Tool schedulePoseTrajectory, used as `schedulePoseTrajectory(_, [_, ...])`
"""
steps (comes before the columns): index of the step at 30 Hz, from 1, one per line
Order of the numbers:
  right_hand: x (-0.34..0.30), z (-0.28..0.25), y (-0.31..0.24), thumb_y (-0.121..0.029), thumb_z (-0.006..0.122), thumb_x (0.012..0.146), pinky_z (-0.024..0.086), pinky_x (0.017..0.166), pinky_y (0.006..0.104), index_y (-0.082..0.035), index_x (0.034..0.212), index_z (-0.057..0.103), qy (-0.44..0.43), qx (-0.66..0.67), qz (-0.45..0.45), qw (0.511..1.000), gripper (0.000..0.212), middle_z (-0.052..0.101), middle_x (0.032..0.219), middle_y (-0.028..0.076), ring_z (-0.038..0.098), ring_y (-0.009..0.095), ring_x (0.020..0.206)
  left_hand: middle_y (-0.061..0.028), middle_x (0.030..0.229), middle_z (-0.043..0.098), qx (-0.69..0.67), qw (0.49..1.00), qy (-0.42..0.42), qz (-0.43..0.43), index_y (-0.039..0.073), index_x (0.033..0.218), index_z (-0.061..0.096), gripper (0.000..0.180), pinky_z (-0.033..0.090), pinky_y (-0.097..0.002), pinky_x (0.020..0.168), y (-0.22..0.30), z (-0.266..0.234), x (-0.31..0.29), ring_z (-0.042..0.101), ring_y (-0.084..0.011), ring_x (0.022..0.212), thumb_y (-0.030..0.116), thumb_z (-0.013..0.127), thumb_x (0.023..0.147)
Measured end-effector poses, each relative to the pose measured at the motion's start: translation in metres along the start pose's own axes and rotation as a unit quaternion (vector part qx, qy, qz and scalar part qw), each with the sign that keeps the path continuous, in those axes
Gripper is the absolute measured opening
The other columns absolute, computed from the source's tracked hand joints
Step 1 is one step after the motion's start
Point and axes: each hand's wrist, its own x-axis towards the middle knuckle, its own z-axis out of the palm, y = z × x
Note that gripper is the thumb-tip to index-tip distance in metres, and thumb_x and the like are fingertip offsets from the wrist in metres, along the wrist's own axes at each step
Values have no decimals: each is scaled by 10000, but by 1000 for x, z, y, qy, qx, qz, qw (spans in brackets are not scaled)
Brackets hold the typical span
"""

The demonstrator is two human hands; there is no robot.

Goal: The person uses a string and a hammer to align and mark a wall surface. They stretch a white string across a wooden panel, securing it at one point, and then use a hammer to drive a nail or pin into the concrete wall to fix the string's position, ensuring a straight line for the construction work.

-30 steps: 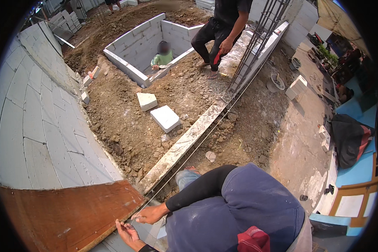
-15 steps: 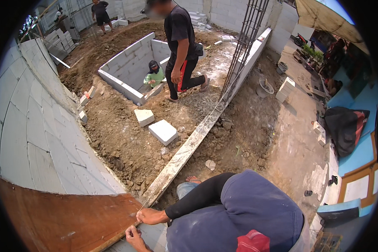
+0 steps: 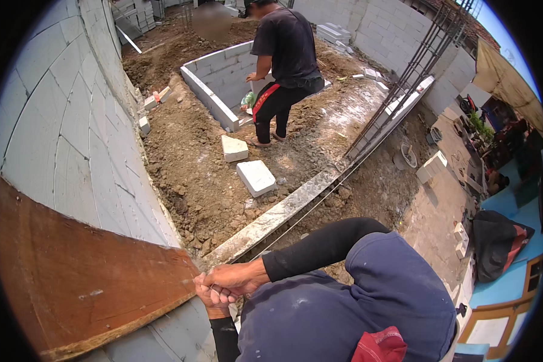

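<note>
Both my hands are together beside the right edge of a brown wooden board (image 3: 90, 277). My right hand (image 3: 234, 278), reaching in from the right in a black sleeve, is closed over a thin pale string (image 3: 308, 210). Below and partly behind it, my left hand (image 3: 209, 295) is also closed, its fingers against those of the right at the string's near end. The string runs taut from my hands, along a long pale concrete beam (image 3: 283, 211), toward a rebar column (image 3: 404, 81). My fingers hide how the string's end is held.
A block wall (image 3: 60, 90) rises at the left. Two white blocks (image 3: 256, 178) lie on the soil beyond the beam. A person in dark clothes (image 3: 286, 45) stands by a block-lined pit (image 3: 208, 93). A bucket (image 3: 406, 157) stands at the right.
My hands have come together, the left rising to meet the right. The string now stands off the beam's right side. The person in dark clothes has turned toward the pit and leans over it.
</note>
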Motion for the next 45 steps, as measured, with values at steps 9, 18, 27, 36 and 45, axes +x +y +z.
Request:
schedulePoseTrajectory(9, [-65,-69,-84,-344,516,1036,454,924,338,-77,907,651,25,-337,-124,933,326,708,786,63,655,120,794,-2,784,567,5,980,173,96,44,979,647,163,527,-334,833,-17,7,-5,602,-141,792,198,683,937])
schedulePoseTrajectory(18, [51,31,-122,-290,488,1045,342,444,204,-97,1097,637,-102,-394,-120,906,249,518,622,-38,439,32,486,32,776,617,-155,834,332,412,125,1001,639,181,516,-385,898,-12,17,-18,629,-161,814,203,749,881])
schedulePoseTrajectory(27, [180,80,-84,-252,534,942,506,555,449,-49,1022,649,-138,-640,-416,631,246,661,719,195,667,354,647,23,961,639,-270,745,361,492,142,1090,650,184,520,-399,877,45,-23,-18,620,-157,922,256,665,946])
schedulePoseTrajectory(36, [93,43,-75,-154,570,883,522,549,438,-120,1307,555,-129,-814,-371,428,425,684,766,172,688,333,677,44,746,623,-228,764,379,469,182,895,617,105,556,-344,710,24,-29,-37,648,-122,722,255,687,923])
schedulePoseTrajectory(45, [134,43,-65,-200,649,814,521,539,439,-96,1081,625,-125,-791,-425,422,287,682,778,160,684,320,653,71,821,609,-174,764,399,477,129,1063,653,122,540,-257,714,34,-17,-45,590,-69,755,194,627,963])
